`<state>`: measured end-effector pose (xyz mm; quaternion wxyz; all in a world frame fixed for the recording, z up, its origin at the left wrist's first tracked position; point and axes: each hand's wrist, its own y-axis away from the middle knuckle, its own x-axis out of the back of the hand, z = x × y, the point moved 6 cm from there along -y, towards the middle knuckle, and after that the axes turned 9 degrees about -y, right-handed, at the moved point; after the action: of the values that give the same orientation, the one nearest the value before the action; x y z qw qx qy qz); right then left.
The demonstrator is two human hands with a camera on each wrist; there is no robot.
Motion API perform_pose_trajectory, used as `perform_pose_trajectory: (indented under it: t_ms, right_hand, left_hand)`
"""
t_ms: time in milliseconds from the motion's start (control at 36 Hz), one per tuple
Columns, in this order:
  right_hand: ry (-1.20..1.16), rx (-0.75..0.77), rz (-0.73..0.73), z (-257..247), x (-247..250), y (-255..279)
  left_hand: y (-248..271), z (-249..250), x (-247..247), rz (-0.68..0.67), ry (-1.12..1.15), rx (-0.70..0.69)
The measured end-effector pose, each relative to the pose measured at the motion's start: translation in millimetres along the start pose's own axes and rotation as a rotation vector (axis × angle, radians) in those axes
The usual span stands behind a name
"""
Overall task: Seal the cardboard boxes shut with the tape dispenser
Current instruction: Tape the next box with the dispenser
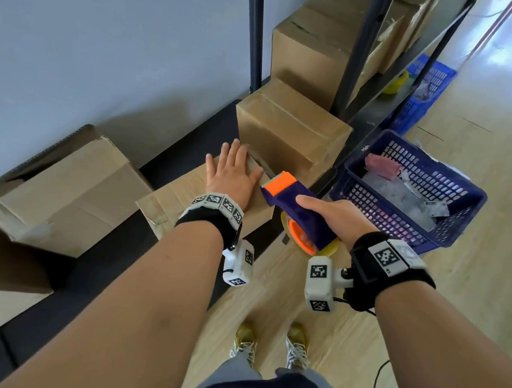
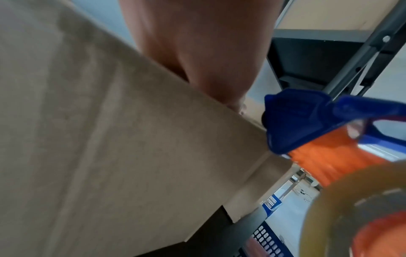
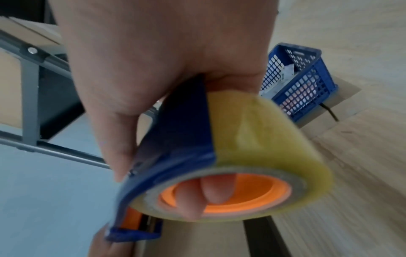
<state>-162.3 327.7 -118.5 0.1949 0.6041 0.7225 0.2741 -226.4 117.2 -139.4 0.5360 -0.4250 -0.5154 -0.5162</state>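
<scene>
Left hand [image 1: 231, 176] flat, fingers straight, pressing the flaps of the low brown cardboard box [image 1: 169, 199] on the black shelf. Right hand [image 1: 333, 217] wrapped around the blue-and-orange tape dispenser [image 1: 294, 207], toothed end pointing forward, just right of the pressing hand, nearer the seam.

No words, numbers or brand names clear enough to read. Black-and-white square code marks on white wristbands [image 1: 218, 203] and on white wrist camera blocks [image 1: 321, 281]: patterns only, no letters. Small white label [image 1: 433, 208] on packet in blue basket [image 1: 411, 190]: print too tiny to read. Cardboard boxes [image 1: 289, 131] plain, no print seen. Tape dispenser [image 1: 294, 203] blue and orange, no name seen. Wrist views blurred, no print there.
</scene>
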Motion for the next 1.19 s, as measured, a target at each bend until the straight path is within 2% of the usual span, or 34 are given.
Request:
perform_pose_trajectory:
  t_ms: [222, 556, 889, 1194]
  right_hand:
    - [-0.057, -0.091, -0.014, 28, 13, 5]
    - [-0.055, -0.136, -0.006, 45, 23, 8]
    - [0.006, -0.087, 0.112, 25, 10, -5]
    - [0.03, -0.202, 0.008, 16, 11, -17]
  left_hand:
    - [-2, -2, -3, -0.013, -0.018, 0.011]
    - [0, -1, -3, -0.024, -0.026, 0.028]
    - [4, 0, -2, 0.029, -0.022, 0.034]
    - [3, 0, -2, 0.026, -0.021, 0.038]
